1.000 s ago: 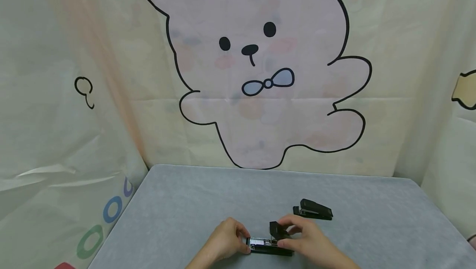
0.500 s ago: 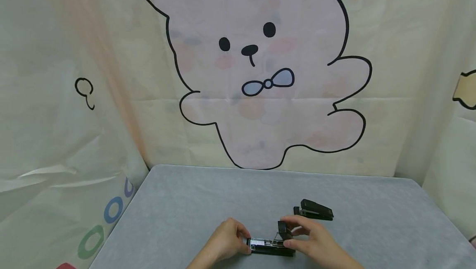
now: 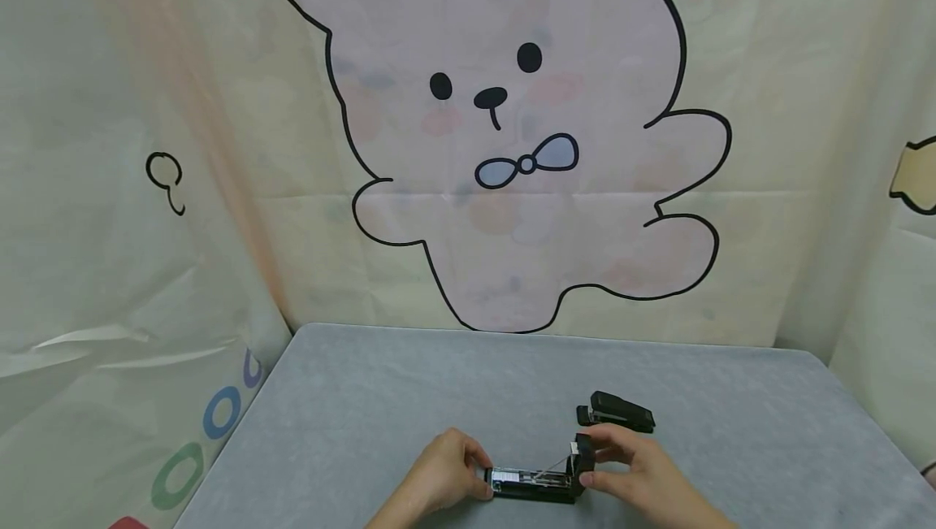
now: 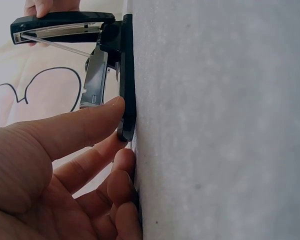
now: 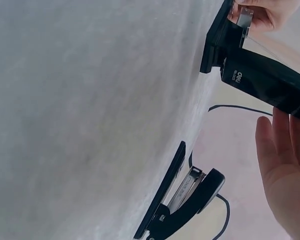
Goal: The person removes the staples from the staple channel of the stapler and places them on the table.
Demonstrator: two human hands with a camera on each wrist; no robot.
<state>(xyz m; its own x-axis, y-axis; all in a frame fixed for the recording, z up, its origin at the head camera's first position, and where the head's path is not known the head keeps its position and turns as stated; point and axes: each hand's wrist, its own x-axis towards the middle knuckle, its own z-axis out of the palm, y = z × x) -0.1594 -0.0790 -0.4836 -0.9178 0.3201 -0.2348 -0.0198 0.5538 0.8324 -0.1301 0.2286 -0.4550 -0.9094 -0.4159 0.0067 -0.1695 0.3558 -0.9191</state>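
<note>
Tabletop: the grey cloth-covered tabletop [image 3: 366, 399] is carrying two black staplers, and pale hanging cloth [image 3: 753, 285] is rising behind it, showing a big cartoon figure [image 3: 512, 244] with a blue bow.
Far stapler: the far stapler [image 3: 620, 413] is lying behind the right hand, near it, with its arm lying along its base.
Near stapler: the near stapler [image 3: 530, 494] is resting on the tabletop between the two hands, its lid [image 3: 583, 457] standing almost upright at the end by the right hand and its metal magazine [image 4: 94, 77] lying exposed.
Thin rod: a thin rod [image 4: 57, 46] is stretching at a slant from the lid down to the magazine.
In the way: the right fingers are covering part of the lid in the head view, and the left hand is hiding the tip of the base.
Left hand: the left hand [image 3: 449, 472] is pinching the front end of the base between thumb and curled forefinger.
Right hand: the right hand [image 3: 632, 472] is gripping the lid, thumb low, fingers higher, only a narrow gap between them.
Since half a second ago: the lid is standing farther over to the right, the rod is showing longer, and the right hand is sitting farther right with it; the left hand and far stapler are keeping their places.
</note>
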